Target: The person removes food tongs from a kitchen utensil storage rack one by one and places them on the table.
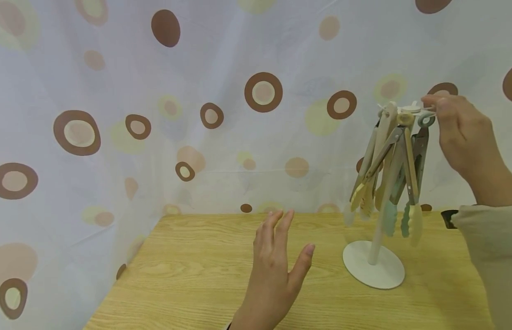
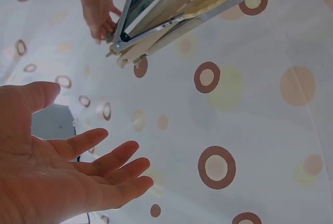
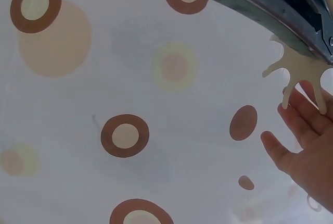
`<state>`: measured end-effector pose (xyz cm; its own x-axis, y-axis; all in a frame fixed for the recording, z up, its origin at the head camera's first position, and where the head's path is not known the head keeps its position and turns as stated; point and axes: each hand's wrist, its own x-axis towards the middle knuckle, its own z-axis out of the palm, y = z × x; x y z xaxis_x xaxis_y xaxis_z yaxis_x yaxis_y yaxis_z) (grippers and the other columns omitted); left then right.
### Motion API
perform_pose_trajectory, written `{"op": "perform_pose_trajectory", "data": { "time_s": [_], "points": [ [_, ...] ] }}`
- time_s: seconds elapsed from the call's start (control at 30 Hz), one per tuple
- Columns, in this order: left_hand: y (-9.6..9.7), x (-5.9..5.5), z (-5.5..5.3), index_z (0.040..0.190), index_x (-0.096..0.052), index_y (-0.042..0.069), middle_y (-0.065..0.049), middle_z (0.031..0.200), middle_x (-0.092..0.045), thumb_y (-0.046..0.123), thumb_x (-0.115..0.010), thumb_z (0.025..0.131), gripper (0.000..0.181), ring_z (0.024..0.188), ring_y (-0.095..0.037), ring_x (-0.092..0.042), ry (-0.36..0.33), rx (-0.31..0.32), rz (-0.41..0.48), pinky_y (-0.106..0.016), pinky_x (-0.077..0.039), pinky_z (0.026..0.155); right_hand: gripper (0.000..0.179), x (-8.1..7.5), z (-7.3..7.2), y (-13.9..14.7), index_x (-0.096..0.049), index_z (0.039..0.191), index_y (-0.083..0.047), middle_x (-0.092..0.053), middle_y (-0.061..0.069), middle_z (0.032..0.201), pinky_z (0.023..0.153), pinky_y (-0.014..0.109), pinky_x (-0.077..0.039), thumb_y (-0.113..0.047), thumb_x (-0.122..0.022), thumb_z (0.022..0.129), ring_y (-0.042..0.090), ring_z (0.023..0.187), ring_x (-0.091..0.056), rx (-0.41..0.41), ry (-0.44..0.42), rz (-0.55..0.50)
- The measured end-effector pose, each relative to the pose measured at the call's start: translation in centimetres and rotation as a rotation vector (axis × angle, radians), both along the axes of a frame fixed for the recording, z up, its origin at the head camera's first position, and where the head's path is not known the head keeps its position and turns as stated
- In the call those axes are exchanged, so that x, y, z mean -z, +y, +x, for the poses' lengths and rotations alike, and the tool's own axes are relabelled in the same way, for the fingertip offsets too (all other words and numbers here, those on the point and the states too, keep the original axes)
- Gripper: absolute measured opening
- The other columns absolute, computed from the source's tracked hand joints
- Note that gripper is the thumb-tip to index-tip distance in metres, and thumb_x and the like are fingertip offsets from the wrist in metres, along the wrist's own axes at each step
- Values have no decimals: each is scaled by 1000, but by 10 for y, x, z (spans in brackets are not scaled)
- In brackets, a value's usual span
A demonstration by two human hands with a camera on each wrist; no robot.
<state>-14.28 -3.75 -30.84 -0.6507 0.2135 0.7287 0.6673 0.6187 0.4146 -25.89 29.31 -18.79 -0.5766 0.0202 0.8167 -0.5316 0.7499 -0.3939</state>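
Note:
A white stand holds several kitchen tongs that hang from the hooked top. Their tips are cream, yellow and green. My right hand is up at the right side of this top, its fingertips right at a hook beside a blue-grey hanging ring. In the right wrist view the fingers of the right hand look spread and fairly straight, overlapping the beige prongs. To the left of the stand, my left hand hovers over the table with spread fingers and nothing in it.
The round white base of the stand sits on a wood-grain table. Behind and to the left hangs a pale curtain with brown and yellow spots. A small dark object lies at the table's back right, partly behind the sleeve.

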Motion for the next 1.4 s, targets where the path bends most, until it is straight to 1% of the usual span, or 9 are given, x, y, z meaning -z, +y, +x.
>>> {"op": "perform_pose_trajectory", "data": {
  "time_s": [0.07, 0.2, 0.3, 0.47, 0.7, 0.93, 1.07, 1.17, 1.4],
  "points": [
    [1, 0, -1, 145, -36, 6, -11, 141, -37, 36, -50, 100, 55, 137, -31, -30, 4, 0, -2, -54, -33, 104, 45, 0, -1, 1, -52, 136, 0, -47, 26, 135, 115, 36, -18, -23, -25, 107, 24, 136, -36, 3, 3, -9],
    [3, 1, -1, 145, -37, 5, -12, 141, -37, 35, -51, 100, 55, 136, -32, -31, 10, 1, -4, -54, -33, 105, 46, 0, -1, 3, -52, 136, -2, -47, 26, 136, 115, 36, -17, -25, -24, 108, 23, 137, -35, 18, -27, -27],
    [3, 1, -2, 145, -37, 6, -12, 141, -38, 35, -51, 100, 55, 136, -32, -31, 8, 1, -3, -54, -33, 105, 47, -1, -1, 5, -54, 135, -2, -47, 22, 140, 116, 37, -16, -26, -23, 108, 22, 138, -33, 33, -47, -41],
    [5, 2, -2, 145, -36, 7, -12, 140, -38, 35, -52, 100, 55, 135, -31, -32, 8, 1, -1, -53, -34, 104, 50, 0, -1, 8, -57, 131, -2, -42, 13, 147, 116, 39, -12, -29, -22, 108, 20, 141, -27, 52, -79, -55],
    [7, 5, -5, 144, -37, 7, -12, 139, -39, 36, -51, 100, 55, 134, -32, -34, 7, 3, -8, -53, -33, 105, 52, -1, -3, 10, -56, 130, 1, -40, 15, 148, 116, 42, -10, -29, -21, 108, 21, 142, -24, 28, -85, -62],
    [11, 10, -12, 142, -38, 5, -9, 136, -41, 33, -52, 100, 53, 124, -23, -40, 20, 41, -33, -45, -37, 101, 54, -2, -5, 9, -56, 131, 0, -40, 12, 149, 116, 44, -9, -33, -20, 107, 20, 143, -22, 17, -126, -80],
    [17, 11, -20, 141, -39, 4, -10, 132, -43, 32, -53, 99, 52, 123, -24, -41, 56, 63, -83, -43, -37, 101, 55, -1, -5, 8, -55, 131, 1, -39, 14, 148, 116, 45, -9, -33, -20, 107, 21, 144, -21, 13, -128, -75],
    [24, 11, -27, 138, -41, 3, -11, 128, -46, 31, -55, 99, 51, 122, -26, -42, 109, 68, -130, -42, -38, 100, 54, -2, -4, 8, -55, 131, 2, -39, 17, 148, 116, 45, -9, -31, -19, 107, 22, 143, -21, 10, -118, -66],
    [45, 9, -43, 137, -43, 1, -12, 124, -49, 26, -60, 96, 51, 118, -26, -46, 204, 62, -247, -39, -40, 100, 54, -2, -3, 9, -55, 130, 3, -39, 17, 147, 117, 42, -9, -31, -19, 108, 20, 143, -22, -1, -109, -70]
  ]
}}
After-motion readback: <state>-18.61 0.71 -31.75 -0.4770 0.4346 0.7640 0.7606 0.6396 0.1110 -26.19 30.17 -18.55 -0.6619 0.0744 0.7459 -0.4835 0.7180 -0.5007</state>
